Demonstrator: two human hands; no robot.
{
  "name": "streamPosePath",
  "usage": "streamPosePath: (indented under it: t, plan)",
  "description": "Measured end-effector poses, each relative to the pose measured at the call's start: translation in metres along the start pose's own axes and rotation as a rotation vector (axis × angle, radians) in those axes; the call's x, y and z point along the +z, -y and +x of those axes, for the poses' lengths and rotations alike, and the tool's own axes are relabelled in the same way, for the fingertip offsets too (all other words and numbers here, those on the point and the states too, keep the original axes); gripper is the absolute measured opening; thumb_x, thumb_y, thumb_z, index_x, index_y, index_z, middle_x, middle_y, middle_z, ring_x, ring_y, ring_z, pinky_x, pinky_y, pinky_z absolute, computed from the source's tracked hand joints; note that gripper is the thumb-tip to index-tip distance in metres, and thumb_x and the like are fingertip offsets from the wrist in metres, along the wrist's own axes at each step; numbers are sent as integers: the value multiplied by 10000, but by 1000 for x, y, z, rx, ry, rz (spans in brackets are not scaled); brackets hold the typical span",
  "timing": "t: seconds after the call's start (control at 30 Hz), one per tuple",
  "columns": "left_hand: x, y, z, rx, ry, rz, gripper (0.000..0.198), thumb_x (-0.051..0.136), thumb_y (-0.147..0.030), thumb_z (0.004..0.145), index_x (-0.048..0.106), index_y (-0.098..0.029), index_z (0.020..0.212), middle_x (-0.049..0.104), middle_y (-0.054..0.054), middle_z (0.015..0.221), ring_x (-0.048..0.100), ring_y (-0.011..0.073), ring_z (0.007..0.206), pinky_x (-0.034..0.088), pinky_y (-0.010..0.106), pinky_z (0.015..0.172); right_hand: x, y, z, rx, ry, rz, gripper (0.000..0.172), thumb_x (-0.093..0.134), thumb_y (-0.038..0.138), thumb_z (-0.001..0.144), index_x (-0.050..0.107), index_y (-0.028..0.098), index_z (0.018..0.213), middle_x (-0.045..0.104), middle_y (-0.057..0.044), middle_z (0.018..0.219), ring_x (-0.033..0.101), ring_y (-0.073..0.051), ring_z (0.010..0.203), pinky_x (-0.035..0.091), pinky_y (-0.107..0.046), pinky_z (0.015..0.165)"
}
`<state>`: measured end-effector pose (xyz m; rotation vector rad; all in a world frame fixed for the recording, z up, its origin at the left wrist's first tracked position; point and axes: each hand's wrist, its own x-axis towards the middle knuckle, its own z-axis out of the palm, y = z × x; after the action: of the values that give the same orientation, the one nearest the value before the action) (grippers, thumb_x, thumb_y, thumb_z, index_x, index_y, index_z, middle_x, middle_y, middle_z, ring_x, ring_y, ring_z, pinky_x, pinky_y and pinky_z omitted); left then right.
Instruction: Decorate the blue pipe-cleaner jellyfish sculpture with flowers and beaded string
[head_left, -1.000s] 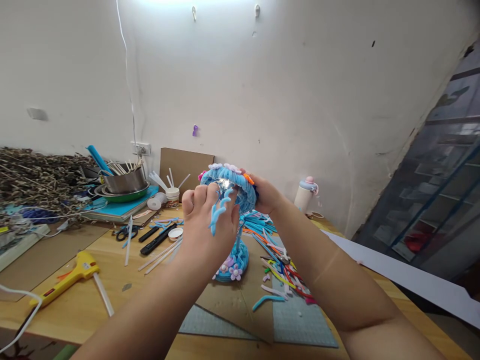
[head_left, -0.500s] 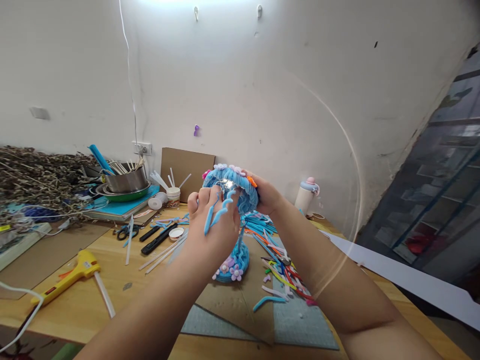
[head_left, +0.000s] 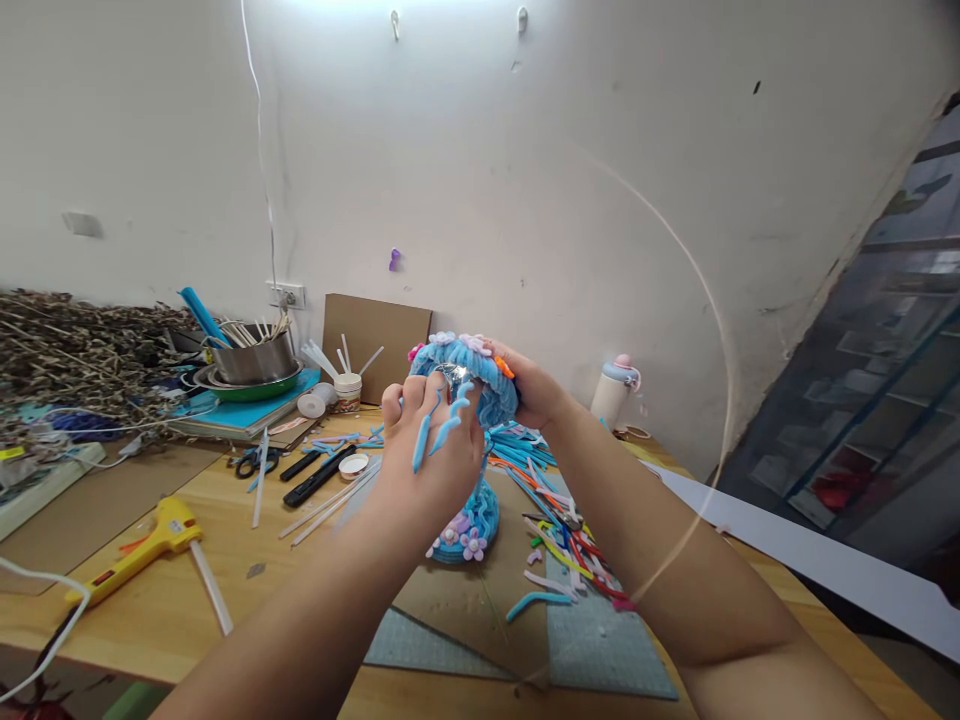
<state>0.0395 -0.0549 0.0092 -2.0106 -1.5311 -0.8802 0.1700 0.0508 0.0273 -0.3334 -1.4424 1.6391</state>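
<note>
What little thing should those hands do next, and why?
I'd suggest a gentle press by the left hand against the underside of the flower-trimmed blue top: its fingers already reach up there, and the right hand grips the side, which should steady it.

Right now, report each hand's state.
Left hand: at the blue pipe-cleaner shade, partly hidden; grip cannot be told.
Right hand: closed, holding the shade's side.

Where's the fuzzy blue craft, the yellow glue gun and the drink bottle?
Fuzzy blue craft (head_left: 484, 369), head view: its upper part.
Yellow glue gun (head_left: 141, 563), head view: its body.
Drink bottle (head_left: 610, 399), head view: its pale body.
</note>
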Motion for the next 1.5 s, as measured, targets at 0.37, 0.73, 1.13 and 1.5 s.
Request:
streamPosePath:
  t: [0.37, 0.73, 1.13, 1.5]
  plan:
    - [-1, -1, 1, -7, 1, -20, 352, 383, -253, 918, 596, -257, 1198, 560, 112, 1053, 461, 287, 1010, 323, 489, 937, -6, 0, -1, 50, 39, -3, 202, 558, 405, 858, 622, 219, 903, 701, 10, 814, 668, -166, 795, 552, -268, 691]
    - [3, -2, -1, 1, 5, -13, 355, 417, -238, 895, 597, -257, 1200, 559, 115, 1049, 464, 291, 1007, 326, 489, 944, 0, 3, -2, 1, -46, -44, 193, 632, 328, 794, 585, 234, 956, 681, 19, 921, 643, -154, 840, 536, -277, 767]
    - [22, 25, -72, 75, -92, -53, 361, 493, -268, 884, 613, -225, 1221, 521, 151, 1293, 451, 313, 1164, 306, 518, 999, -15, 3, -9, -63, 78, -583, 440, 673, 344, 804, 561, 297, 1227, 597, -23, 1167, 567, -161, 1060, 473, -299, 940]
    - [84, 57, -144, -129, -51, -276, 301, 509, -144, 805, 713, -292, 969, 604, 81, 1172, 510, 289, 1082, 360, 475, 927, -18, -5, -23, -203, 134, -1053, 488, 627, 348, 832, 521, 333, 1308, 467, -28, 1415, 429, -255, 1299, 323, -491, 1107]
